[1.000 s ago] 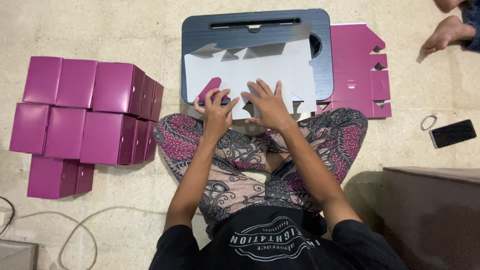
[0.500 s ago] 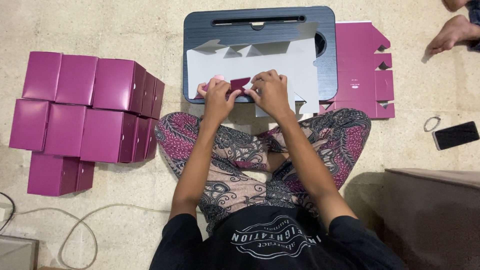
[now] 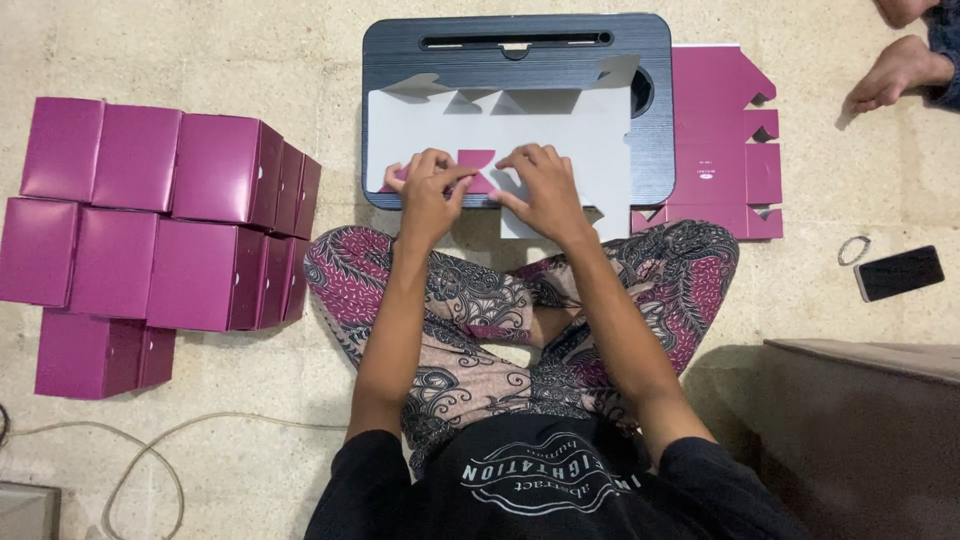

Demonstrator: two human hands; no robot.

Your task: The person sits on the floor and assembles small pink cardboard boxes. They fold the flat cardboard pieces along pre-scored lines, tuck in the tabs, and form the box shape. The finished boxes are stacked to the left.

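Note:
A flat cardboard box blank, white side up with magenta showing on a folded flap, lies on a dark lap tray in front of my crossed legs. My left hand pinches the magenta flap at the blank's near edge. My right hand presses on the blank beside that flap, fingers spread and bent.
Several finished magenta boxes are stacked on the floor to my left. A pile of flat magenta blanks lies right of the tray. A phone and a ring-shaped band lie at right, near another person's foot. A cable runs lower left.
Both hands moved up from the near edge onto the blank, and a magenta flap has been folded over onto the white side.

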